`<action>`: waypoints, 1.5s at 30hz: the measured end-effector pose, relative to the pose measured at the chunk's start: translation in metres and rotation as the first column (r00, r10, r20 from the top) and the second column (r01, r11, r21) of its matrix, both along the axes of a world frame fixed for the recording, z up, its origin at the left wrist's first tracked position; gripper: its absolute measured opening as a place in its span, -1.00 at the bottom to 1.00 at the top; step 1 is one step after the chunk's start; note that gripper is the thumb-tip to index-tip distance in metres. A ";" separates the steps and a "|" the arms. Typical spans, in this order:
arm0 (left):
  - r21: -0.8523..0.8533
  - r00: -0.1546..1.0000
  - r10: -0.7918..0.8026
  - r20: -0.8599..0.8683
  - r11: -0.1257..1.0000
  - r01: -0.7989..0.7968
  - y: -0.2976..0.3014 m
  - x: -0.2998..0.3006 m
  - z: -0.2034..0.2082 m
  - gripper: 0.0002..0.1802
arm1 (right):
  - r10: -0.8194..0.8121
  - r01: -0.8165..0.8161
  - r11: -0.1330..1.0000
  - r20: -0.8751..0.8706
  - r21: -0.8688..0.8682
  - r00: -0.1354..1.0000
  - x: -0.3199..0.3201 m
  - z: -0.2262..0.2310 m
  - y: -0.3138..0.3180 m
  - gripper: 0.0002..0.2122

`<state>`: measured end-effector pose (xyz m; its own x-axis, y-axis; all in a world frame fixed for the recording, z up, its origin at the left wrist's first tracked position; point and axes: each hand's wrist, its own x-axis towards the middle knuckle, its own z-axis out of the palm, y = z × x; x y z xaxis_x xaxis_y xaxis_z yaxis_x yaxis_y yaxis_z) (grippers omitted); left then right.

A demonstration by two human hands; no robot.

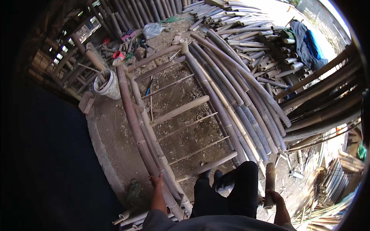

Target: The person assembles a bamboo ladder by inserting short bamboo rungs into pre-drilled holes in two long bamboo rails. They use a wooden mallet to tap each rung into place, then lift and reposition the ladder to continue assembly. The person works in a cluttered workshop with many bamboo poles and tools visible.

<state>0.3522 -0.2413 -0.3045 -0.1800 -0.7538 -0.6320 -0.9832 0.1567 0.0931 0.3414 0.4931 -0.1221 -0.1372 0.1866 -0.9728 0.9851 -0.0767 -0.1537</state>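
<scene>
My right hand [275,198] is wrapped round the lower part of a short, thick bamboo piece [270,175], held upright beside my right knee. On the left, my left hand [156,180] grips the side of a long reddish-brown bamboo pole [135,129]. This pole lies along the left side of a ladder-like bamboo frame [181,109] with several thick and thin crosspieces. My legs are at the frame's near end. Several long bamboo poles [235,92] lie side by side along its right side.
A white bucket [108,86] stands at the left, with a cardboard box [86,102] nearby. Cut bamboo [246,38] is heaped at the far right, with dark cloth [304,42] on it. Stacked poles [323,104] jut in from the right. Shavings litter the dirt floor [181,92].
</scene>
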 end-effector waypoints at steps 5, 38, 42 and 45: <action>-0.085 0.986 -0.061 -0.154 0.995 0.048 -0.010 0.025 -0.001 0.27 | 0.736 -0.723 0.624 0.087 0.296 0.672 -0.157 -0.082 -0.011 -0.29; 0.103 0.325 0.945 0.033 0.320 -0.942 0.219 0.321 -0.009 -0.06 | 0.907 -0.641 0.406 -0.373 0.652 0.195 -0.592 -0.404 -0.321 0.13; 0.075 0.282 0.959 0.041 0.278 -0.958 0.239 0.323 0.000 -0.09 | 0.803 -0.662 0.538 -0.555 0.522 0.215 -0.570 -0.403 -0.351 -0.03; 0.092 0.295 0.954 0.047 0.290 -0.953 0.236 0.323 -0.006 -0.10 | 0.877 -0.532 0.479 -0.399 0.698 0.267 -0.566 -0.410 -0.350 -0.07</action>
